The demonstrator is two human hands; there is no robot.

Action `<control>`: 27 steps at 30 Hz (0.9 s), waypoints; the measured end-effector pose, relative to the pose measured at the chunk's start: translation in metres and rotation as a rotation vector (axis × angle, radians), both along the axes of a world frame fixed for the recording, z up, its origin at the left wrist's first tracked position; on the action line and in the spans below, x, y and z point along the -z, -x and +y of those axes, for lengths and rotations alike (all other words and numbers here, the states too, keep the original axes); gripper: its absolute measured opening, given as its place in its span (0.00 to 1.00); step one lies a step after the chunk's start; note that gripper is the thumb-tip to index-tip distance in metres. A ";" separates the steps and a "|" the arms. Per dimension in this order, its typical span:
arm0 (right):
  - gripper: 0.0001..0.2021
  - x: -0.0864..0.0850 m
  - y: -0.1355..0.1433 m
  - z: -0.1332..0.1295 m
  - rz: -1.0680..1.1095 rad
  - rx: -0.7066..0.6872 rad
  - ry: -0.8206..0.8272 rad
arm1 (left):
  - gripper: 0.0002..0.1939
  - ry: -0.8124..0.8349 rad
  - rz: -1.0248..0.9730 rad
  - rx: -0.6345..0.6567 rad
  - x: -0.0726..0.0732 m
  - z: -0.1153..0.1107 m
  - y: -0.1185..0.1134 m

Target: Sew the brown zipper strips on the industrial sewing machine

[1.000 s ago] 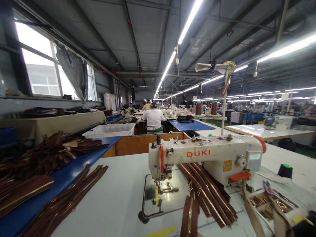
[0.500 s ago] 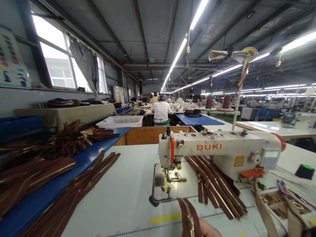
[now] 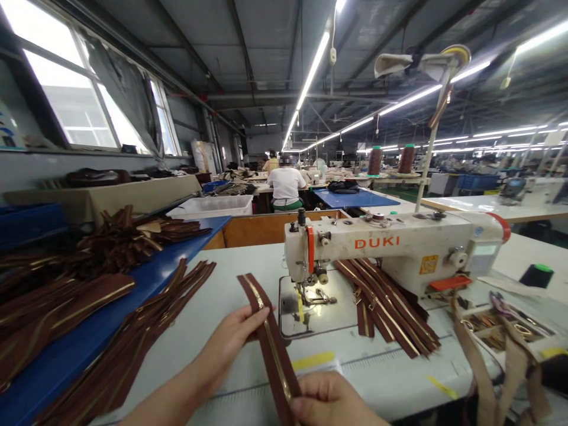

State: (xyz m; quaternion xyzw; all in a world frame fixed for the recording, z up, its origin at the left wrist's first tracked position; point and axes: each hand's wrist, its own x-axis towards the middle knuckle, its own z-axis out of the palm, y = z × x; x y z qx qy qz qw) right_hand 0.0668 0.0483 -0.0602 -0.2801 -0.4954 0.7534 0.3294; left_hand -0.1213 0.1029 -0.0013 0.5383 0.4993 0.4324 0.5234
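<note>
A brown zipper strip with gold teeth (image 3: 274, 349) slants across the space in front of the sewing machine (image 3: 346, 251). My left hand (image 3: 248, 324) pinches it near its upper end, thumb on top. Lower down, my right hand (image 3: 326, 399) grips the same strip by its right edge, close to the bottom of the view. The strip lies left of the machine's metal needle plate (image 3: 290, 319). Several more zipper strips (image 3: 390, 307) rest under the machine arm, and another bundle of zipper strips (image 3: 146, 331) lies at the left of the pale table.
A blue table (image 3: 106, 319) at the left carries heaped brown strips (image 3: 119, 242). At the right sit a tray of metal parts (image 3: 492, 334), hanging beige straps (image 3: 479, 367) and a black thread cone (image 3: 536, 275). A person in a white shirt (image 3: 286, 184) sits farther back.
My left hand has come into view and grips the zipper strip. The strip and my right hand have risen; the strip now stretches between both hands. The view has shifted slightly.
</note>
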 end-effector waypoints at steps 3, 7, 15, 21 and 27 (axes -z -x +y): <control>0.16 -0.003 -0.006 0.013 -0.194 0.163 -0.196 | 0.18 -0.085 0.108 0.011 0.000 0.030 -0.005; 0.11 -0.011 -0.012 0.040 -0.549 0.326 -0.605 | 0.19 -0.162 0.141 0.011 0.004 0.071 -0.018; 0.08 -0.008 -0.015 0.073 -0.853 0.387 -0.865 | 0.17 -0.394 0.432 -0.146 0.031 0.091 -0.019; 0.08 -0.009 -0.018 0.077 -0.884 0.348 -0.910 | 0.19 -0.638 0.769 0.202 0.055 0.038 -0.026; 0.08 -0.011 -0.021 0.078 -0.911 0.356 -0.935 | 0.22 -0.700 1.082 0.202 0.060 0.033 -0.030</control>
